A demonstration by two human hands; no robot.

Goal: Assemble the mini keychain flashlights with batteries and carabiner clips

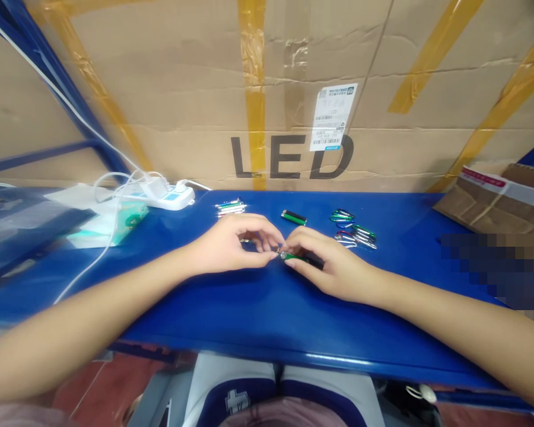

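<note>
Held green piece (292, 257) — partly hidden, details unclear

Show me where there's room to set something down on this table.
Between the left hand, right hand and the table's near edge; also between the carabiners and the brown box at right. Crowded: left, around the power strip and packet.

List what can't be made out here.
All in the head view:
Green item: one end, hidden by the right hand.
Left hand: whether it grips anything; contact too small.
White label: fine print, too small.
Brown box: right side, cut off by the frame edge.
</note>
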